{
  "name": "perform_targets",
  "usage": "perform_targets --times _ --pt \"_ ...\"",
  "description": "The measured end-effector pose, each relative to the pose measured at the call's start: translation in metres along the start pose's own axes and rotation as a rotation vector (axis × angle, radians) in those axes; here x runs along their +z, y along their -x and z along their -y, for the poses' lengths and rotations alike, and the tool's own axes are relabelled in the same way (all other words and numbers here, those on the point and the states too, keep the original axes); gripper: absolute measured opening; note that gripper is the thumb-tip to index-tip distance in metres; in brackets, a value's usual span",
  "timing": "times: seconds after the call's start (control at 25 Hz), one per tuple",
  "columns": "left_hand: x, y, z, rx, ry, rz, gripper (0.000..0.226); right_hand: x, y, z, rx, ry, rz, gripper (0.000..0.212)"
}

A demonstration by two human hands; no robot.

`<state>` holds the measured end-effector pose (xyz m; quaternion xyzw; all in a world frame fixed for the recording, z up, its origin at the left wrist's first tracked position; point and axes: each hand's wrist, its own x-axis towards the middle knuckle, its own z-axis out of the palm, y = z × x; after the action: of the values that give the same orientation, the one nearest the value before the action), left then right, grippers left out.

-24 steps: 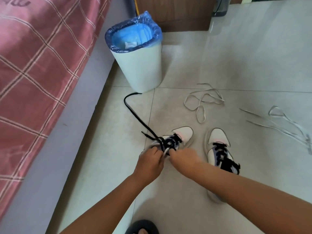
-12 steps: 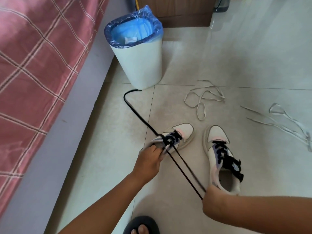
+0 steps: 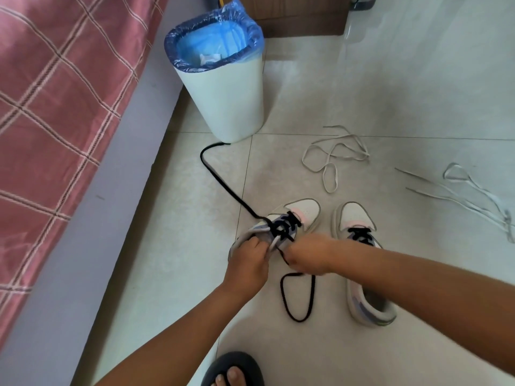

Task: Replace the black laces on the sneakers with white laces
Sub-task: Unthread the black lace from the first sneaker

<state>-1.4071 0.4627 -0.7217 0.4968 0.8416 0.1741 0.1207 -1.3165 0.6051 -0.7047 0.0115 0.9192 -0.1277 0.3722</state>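
Unlacing the left sneaker (image 3: 289, 218): right hand (image 3: 306, 256) has returned to the eyelets.

Black lace (image 3: 296, 298), taut half a second ago, now lies slack on the tiles; right hand apparently pinches it, left hand (image 3: 248, 263) grips the tongue area. White laces (image 3: 331, 160) lie beyond, unused.

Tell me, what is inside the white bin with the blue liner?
Inside the white plastic bin, a blue plastic liner and one small white scrap show; the bottom beneath stays hidden.

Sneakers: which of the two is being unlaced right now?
The left sneaker, nearer the bin: both hands are at its black lace. The right sneaker lies untouched.
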Motion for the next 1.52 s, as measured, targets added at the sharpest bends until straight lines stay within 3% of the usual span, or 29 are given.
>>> perform_targets --times 0.08,0.12,0.28,0.4,0.52,0.64,0.72,0.8,0.92,1.0,1.08,1.16,1.24,1.32,1.4,1.52 --pt "0.004 0.002 -0.001 -0.090 -0.014 0.038 0.021 0.009 0.011 -0.008 0.014 0.217 0.200 0.021" --pt "0.005 0.003 -0.003 -0.126 0.004 0.056 0.024 0.009 0.015 -0.014 0.073 0.196 0.137 0.022" --pt "-0.001 0.009 -0.024 -0.247 0.283 0.158 0.013 -0.006 0.020 -0.033 0.360 -0.044 -0.463 0.022" --pt "-0.012 0.003 -0.016 -0.332 0.300 0.101 0.010 0.004 0.018 -0.005 0.296 -0.476 -0.434 0.033" --pt "-0.013 -0.007 -0.011 -0.353 0.211 0.229 0.032 0.013 0.001 0.025 0.298 -0.514 -0.433 0.042" --pt "-0.006 -0.023 -0.016 -0.317 0.137 0.254 0.031 0.010 -0.019 0.030 0.427 -0.577 -0.549 0.047" --pt "-0.007 -0.026 -0.008 -0.315 0.173 0.241 0.033 0.016 -0.019 0.023 0.436 -0.674 -0.582 0.037" --pt "-0.009 -0.019 0.007 -0.394 0.375 0.229 0.034 0.027 -0.006 0.009 0.362 -0.724 -0.552 0.021" --pt "-0.010 -0.003 0.017 -0.428 0.538 0.280 0.030 0.035 0.010 -0.005 0.229 -0.661 -0.522 0.014" --pt "-0.007 -0.003 0.016 -0.347 0.345 0.302 0.024 0.037 0.008 -0.003 0.199 -0.450 -0.556 0.006" --pt "-0.003 -0.005 0.008 -0.182 0.091 0.252 0.022 0.042 0.002 0.004 0.256 -0.294 -0.637 0.020" --pt "0.000 -0.009 -0.001 -0.071 -0.057 0.209 0.027 0.038 -0.003 0.007 0.332 -0.314 -0.700 0.028" --pt "0.004 -0.012 -0.009 -0.072 -0.126 0.231 0.025 0.035 -0.005 0.011 0.305 -0.284 -0.742 0.028" --pt "0.006 -0.017 -0.015 -0.183 -0.013 0.274 0.021 0.032 -0.007 0.015 0.270 -0.250 -0.821 0.023" --pt "0.002 -0.025 -0.019 -0.359 0.216 0.326 0.018 0.029 -0.010 0.017 0.294 -0.334 -0.735 0.022" --pt "-0.006 -0.028 -0.021 -0.524 0.611 0.360 0.032 0.026 -0.012 0.008 0.382 -0.814 -0.495 0.019"
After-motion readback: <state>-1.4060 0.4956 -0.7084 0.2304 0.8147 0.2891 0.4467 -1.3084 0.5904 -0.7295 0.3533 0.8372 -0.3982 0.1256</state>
